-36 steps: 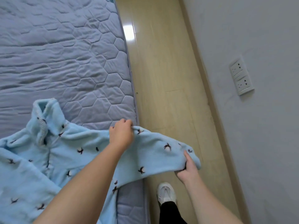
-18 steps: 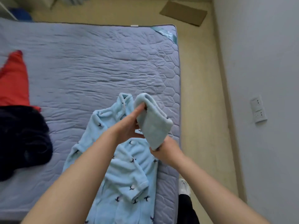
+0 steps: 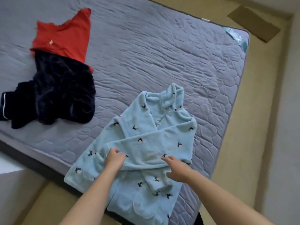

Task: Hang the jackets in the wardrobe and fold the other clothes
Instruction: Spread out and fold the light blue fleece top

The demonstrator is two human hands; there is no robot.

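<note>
Currently: light blue fleece top [image 3: 172,120] lies zip-side up at the near corner of the mattress [image 3: 162,54], sleeves crossed over its front. Left hand [image 3: 114,159] curled, gripping a sleeve end; right hand [image 3: 177,169] fingers loosely extended over the fabric, holding nothing

Nothing readable here tbh, the tiny pale mark [image 3: 51,41] on the red shirt [image 3: 68,34] and the white tag [image 3: 205,19] at the mattress [image 3: 162,62] edge are just too blurry.

A single head-worn view is provided. It is directed forward and steeply downward, close above the near edge of the mattress [image 3: 162,54].
</note>
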